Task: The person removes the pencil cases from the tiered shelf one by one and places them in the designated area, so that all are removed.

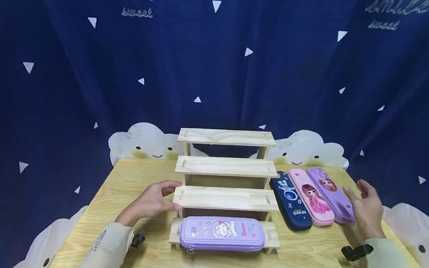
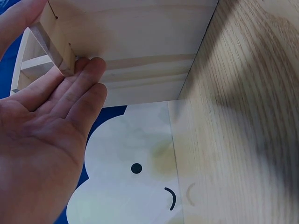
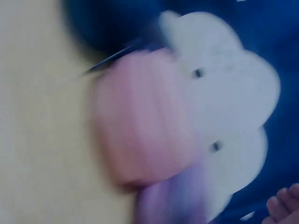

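A stepped wooden display rack (image 1: 227,198) stands on the table, its steps rising toward the back. My left hand (image 1: 156,199) grips the left end of its second-lowest step; the thumb lies at the board's edge in the left wrist view, with fingers (image 2: 88,98) on the other side. On the lowest step lies a lilac pencil case (image 1: 222,233) with a rabbit astronaut print. To the rack's right is a row: a navy space pencil case (image 1: 291,200), a pink one (image 1: 313,198) and a purple one (image 1: 333,197). My right hand (image 1: 368,209) hovers beside the purple case, fingers loosely bent, holding nothing.
The wooden table (image 1: 139,170) ends at the back against a dark blue curtain (image 1: 218,69) with white triangles and cloud faces. The rack's three upper steps carry nothing. The right wrist view is blurred.
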{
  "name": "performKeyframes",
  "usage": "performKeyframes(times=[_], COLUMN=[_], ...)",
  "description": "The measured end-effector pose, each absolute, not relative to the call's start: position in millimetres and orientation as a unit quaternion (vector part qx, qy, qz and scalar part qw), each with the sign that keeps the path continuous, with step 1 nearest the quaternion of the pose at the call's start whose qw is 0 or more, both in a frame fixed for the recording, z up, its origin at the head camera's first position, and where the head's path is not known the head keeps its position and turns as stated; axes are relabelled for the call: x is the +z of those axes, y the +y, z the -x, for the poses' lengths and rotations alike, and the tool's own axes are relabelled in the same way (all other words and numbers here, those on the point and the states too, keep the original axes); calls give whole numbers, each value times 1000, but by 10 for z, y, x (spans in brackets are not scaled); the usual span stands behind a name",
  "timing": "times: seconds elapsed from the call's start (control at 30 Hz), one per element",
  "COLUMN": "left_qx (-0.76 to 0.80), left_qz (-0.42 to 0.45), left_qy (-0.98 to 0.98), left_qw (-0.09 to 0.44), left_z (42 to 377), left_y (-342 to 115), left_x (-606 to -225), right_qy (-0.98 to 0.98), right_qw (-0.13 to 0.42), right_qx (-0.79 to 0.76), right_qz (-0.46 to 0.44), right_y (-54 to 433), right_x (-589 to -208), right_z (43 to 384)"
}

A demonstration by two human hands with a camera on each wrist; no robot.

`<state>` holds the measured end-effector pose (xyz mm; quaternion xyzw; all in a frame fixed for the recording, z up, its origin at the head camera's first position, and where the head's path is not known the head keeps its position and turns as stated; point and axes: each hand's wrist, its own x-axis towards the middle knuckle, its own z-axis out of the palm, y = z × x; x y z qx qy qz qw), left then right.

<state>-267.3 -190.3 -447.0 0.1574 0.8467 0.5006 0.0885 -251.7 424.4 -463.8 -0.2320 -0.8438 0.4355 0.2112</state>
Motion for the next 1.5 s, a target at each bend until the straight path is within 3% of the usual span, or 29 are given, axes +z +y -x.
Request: performKeyframes(times=[0.23, 0.33, 0.5, 0.63, 0.93, 1.1, 1.27, 1.5], left_qx=[501, 501, 500, 501, 504, 505, 501, 497], left_qz=[-157, -158, -157, -156, -151, -151, -155, -154], left_qy=[847, 847, 847, 847, 845, 845, 846, 849], left_qw=[84, 86, 87, 90, 93, 93, 91, 89], left_z=[2679, 2680, 2684, 2684, 2663, 2663, 2673, 2678], left_y=[-1907, -1904, -1904, -1905, -1906, -1906, -1910, -1906], left_x=[-4467, -4468, -4472, -4481, -4512, -4509, -4488, -4488], right_qy=[-795, -736, -678, -675, -683, -655, -659, -719], right_qw=[311, 311, 220, 128, -66, -138, -160, -113], right_qx=[520, 592, 636, 618, 574, 587, 580, 505], right_qz=[35, -104, -296, -382, -447, -455, -451, -464], right_y=[3812, 3505, 2956, 2584, 2104, 2012, 2006, 2036], right_x=[-4025, -3847, -3730, -3772, -4021, -4174, -4269, -4377], right_z=[2478, 2432, 2341, 2271, 2225, 2223, 2206, 2191])
